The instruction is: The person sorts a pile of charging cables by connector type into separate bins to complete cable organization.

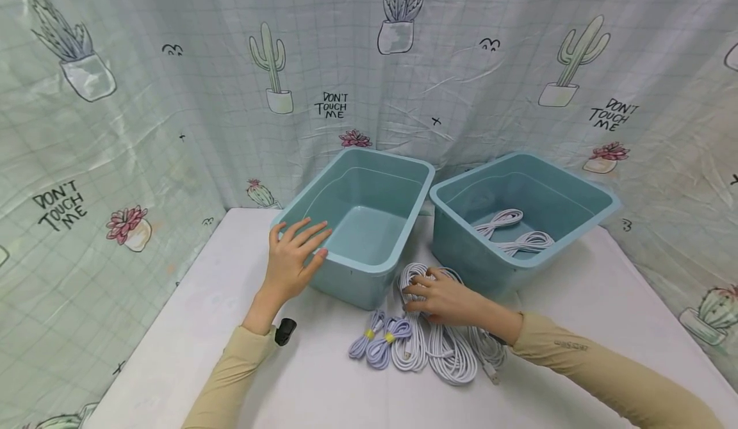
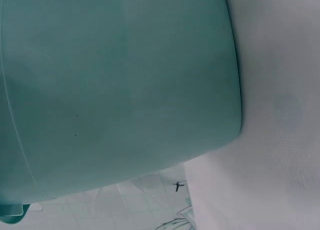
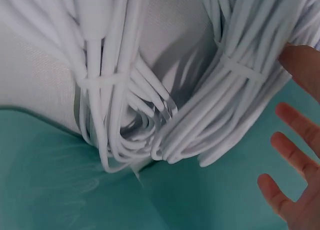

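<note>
Behind the worktop and along both its sides hangs a pale curtain (image 1: 438, 89) printed with potted cacti and the words "DON'T TOUCH ME". The white worktop (image 1: 311, 378) carries two blue-green bins set side by side: the left bin (image 1: 346, 288) and the right bin (image 1: 461, 243), which has two white cable bundles (image 1: 527, 243) lying inside it. Tan sleeves (image 1: 605, 365) cover the person's arms. The two hands are well apart. The left hand (image 1: 291, 259) lies over the near left corner of the left bin's rim, fingers spread. The right hand (image 1: 446, 298) is over the white coiled cables (image 1: 452, 358) heaped on the worktop in front of the bins; its fingers are slightly bent and separated, one fingertip right at a bundle, though I cannot tell whether it presses on it. Just left of that heap lie two smaller lilac cables (image 1: 378, 355), side by side. Near the left wrist shows a black gadget (image 1: 285, 331). A plug (image 1: 491, 372) sticks out at the heap's near right, and yellow ties (image 1: 389, 337) bind the lilac cables.
</note>
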### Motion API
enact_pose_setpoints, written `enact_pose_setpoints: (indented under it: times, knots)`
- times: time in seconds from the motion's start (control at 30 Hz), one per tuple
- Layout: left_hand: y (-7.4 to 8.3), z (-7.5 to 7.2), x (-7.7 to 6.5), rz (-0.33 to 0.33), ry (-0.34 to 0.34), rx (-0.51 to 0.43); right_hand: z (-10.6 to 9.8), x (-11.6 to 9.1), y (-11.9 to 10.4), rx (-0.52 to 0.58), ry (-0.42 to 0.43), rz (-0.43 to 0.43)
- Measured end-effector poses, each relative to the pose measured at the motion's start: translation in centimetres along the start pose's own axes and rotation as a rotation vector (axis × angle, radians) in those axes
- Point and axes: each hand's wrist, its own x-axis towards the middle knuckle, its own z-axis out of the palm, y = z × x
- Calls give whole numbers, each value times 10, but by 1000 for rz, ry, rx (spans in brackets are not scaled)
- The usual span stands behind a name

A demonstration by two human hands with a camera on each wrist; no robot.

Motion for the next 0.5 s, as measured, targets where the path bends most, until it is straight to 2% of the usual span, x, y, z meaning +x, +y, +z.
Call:
enact_pose_setpoints:
  times: [0.27,0.5]
  knots:
    - [0,1,0,10,12,-7,9,9,-2,-2,-53,-36]
    - [0,1,1,10,15,10,16,14,-2,-54,-41,-75]
